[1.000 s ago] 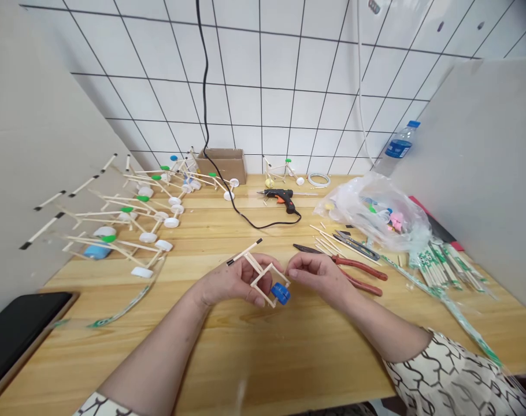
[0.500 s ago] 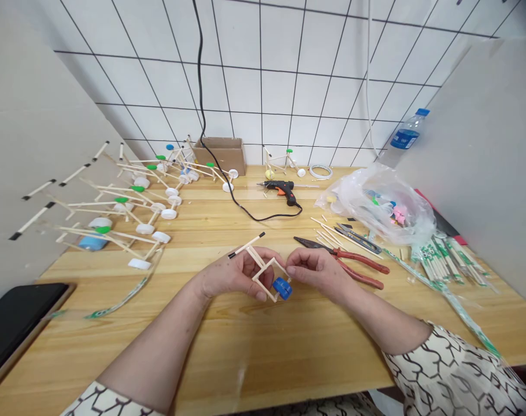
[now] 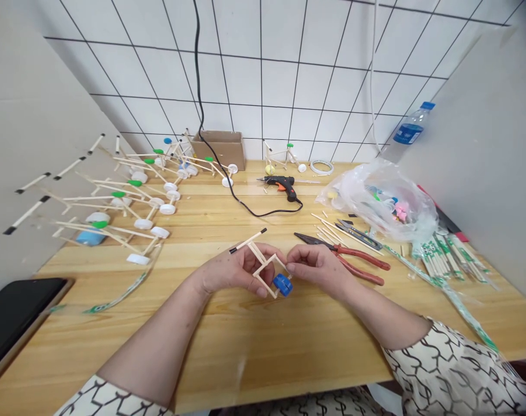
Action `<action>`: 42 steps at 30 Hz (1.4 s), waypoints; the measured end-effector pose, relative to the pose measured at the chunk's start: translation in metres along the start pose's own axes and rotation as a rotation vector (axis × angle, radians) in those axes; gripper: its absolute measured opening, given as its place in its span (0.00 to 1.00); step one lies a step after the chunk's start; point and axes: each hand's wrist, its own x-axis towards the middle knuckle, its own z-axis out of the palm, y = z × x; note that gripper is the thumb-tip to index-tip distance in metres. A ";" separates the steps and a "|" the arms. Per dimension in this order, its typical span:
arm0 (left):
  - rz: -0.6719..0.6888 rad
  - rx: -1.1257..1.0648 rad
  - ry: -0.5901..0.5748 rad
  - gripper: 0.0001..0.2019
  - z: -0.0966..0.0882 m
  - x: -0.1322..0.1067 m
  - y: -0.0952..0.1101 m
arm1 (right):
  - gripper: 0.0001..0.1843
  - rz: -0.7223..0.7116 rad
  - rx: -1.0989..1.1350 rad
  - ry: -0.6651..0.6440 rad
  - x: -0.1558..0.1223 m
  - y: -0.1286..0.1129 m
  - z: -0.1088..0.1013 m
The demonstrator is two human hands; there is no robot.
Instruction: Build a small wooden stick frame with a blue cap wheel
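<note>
In my left hand (image 3: 239, 271) is a small frame of wooden sticks (image 3: 263, 274), pinched between thumb and fingers. A crossbar with black tips (image 3: 248, 241) tops the frame, and a blue bottle cap (image 3: 282, 285) sits as a wheel at its near end. My right hand (image 3: 312, 267) is closed in a pinch at the frame's right corner, its fingertips beside the blue cap. Whatever lies between those fingertips is mostly hidden. Red-handled pliers (image 3: 362, 257) rest on the table just right of my right hand.
Several stick tricycles with white cap wheels (image 3: 137, 225) stand at left, near a phone (image 3: 20, 318). Behind are a glue gun (image 3: 280, 186) with its cord, a cardboard box (image 3: 222, 151) and a tape roll (image 3: 321, 167). Snips (image 3: 358, 236), a plastic bag (image 3: 376, 202) and wrapped sticks (image 3: 451, 260) lie right.
The view has shifted slightly. Both hands keep nearly the same pose around the stick frame, and the blue cap has barely moved.
</note>
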 end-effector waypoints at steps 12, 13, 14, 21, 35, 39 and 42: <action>-0.007 0.012 0.037 0.30 0.000 0.000 0.001 | 0.15 0.001 -0.005 -0.009 -0.001 -0.003 0.000; -0.005 0.012 0.042 0.30 0.000 0.000 0.000 | 0.15 0.001 -0.009 -0.011 -0.001 -0.003 0.000; -0.005 0.012 0.047 0.30 0.000 0.000 0.000 | 0.15 0.000 -0.012 -0.011 -0.001 -0.003 0.000; 0.011 0.018 0.076 0.29 0.001 0.000 0.003 | 0.12 -0.030 -0.020 -0.010 0.000 -0.003 -0.001; 0.003 -0.014 0.179 0.25 0.000 0.001 0.006 | 0.12 -0.005 -0.039 0.013 0.000 -0.003 -0.002; -0.003 -0.007 0.210 0.24 -0.003 0.002 0.005 | 0.13 -0.004 -0.035 0.023 0.001 -0.001 -0.002; -0.011 -0.008 0.234 0.24 -0.005 0.002 0.003 | 0.13 0.000 -0.028 0.025 0.002 0.000 -0.003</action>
